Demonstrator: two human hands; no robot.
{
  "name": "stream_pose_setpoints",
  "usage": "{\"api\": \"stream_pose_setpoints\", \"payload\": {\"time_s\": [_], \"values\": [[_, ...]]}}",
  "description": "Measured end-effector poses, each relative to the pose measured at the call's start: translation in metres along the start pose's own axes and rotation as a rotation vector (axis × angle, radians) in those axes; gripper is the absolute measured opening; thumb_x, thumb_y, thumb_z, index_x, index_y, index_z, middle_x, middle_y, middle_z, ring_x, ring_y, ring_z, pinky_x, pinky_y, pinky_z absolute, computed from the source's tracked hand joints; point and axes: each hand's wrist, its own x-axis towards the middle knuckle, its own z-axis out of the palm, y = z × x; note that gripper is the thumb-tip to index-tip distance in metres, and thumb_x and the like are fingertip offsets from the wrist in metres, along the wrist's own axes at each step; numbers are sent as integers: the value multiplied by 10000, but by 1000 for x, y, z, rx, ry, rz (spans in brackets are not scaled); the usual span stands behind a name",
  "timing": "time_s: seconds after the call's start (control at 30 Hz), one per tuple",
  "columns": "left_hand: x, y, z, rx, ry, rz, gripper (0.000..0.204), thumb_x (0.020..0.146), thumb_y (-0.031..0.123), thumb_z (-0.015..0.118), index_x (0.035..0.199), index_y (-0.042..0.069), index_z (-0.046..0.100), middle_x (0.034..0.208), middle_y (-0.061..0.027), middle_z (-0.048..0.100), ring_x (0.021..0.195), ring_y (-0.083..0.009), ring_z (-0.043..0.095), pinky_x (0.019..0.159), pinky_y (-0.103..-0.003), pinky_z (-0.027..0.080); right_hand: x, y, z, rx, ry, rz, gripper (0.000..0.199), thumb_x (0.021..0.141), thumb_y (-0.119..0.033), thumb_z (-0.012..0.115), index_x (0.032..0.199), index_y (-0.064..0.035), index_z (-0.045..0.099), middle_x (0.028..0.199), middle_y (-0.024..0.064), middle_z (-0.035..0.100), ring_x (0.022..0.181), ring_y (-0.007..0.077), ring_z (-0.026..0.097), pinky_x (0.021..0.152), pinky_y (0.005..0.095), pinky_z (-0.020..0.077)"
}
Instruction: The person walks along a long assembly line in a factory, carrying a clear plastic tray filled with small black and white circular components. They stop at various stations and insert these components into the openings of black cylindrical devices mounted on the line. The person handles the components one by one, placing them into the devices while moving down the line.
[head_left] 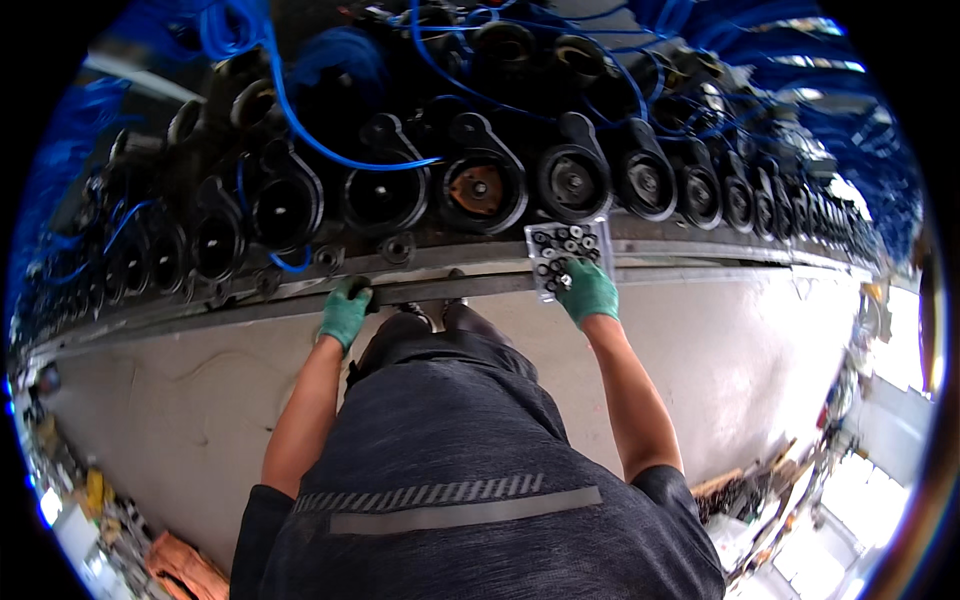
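Note:
My left hand [345, 312], in a green glove, is at the front metal rail [455, 291] with its fingers curled closed. A dark spot shows at its fingertips, but what it grips is hidden. My right hand [588, 292], gloved the same way, reaches over a clear plastic box [604, 236] of small black and silver ring-shaped parts. Its fingers are bent and pressed together among those parts, with something small and shiny by the fingertips. The box rests on the ledge below a row of round black housings [574, 182]. One housing [478, 190] has a rusty brown inside.
Blue tubing [300, 130] loops down over the machine, one end hanging before the housings. Small round fittings [397, 248] sit along the ledge. Behind me are a pale floor [180, 410], an orange cloth-like item [185, 568] and clutter at both sides.

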Motion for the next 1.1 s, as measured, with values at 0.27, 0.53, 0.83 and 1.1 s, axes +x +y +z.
{"api": "stream_pose_setpoints", "payload": {"time_s": [0.27,0.53,0.83,1.1], "values": [[-11,16,8,269,24,53,314,940,121,710,1227,11,653,1021,-89,722,846,-174,670,793,-318,546,-4,-52,-14,360,174,-215,275,740,-107,726,997,-62,638,958,163,659,870,410,645,762,504,538],[-8,52,12,302,-51,30,365,955,96,663,1309,33,600,1066,-127,716,921,-224,672,850,-351,543,37,-214,43,429,11,-310,364,799,-183,743,1138,-89,651,1116,189,630,1018,409,640,854,503,548],[9,83,3,423,-135,212,416,949,74,651,1356,78,561,1146,-136,726,1053,-271,696,947,-391,529,53,-243,85,352,125,-300,333,815,-192,788,1128,-112,705,1107,163,668,1013,392,649,867,489,547],[51,70,25,435,-102,108,400,929,122,716,1304,43,602,1112,-155,750,1025,-295,725,884,-407,558,60,-221,117,818,-52,129,336,885,-148,765,1190,-36,682,1099,127,750,960,245,718,833,370,557]]}}
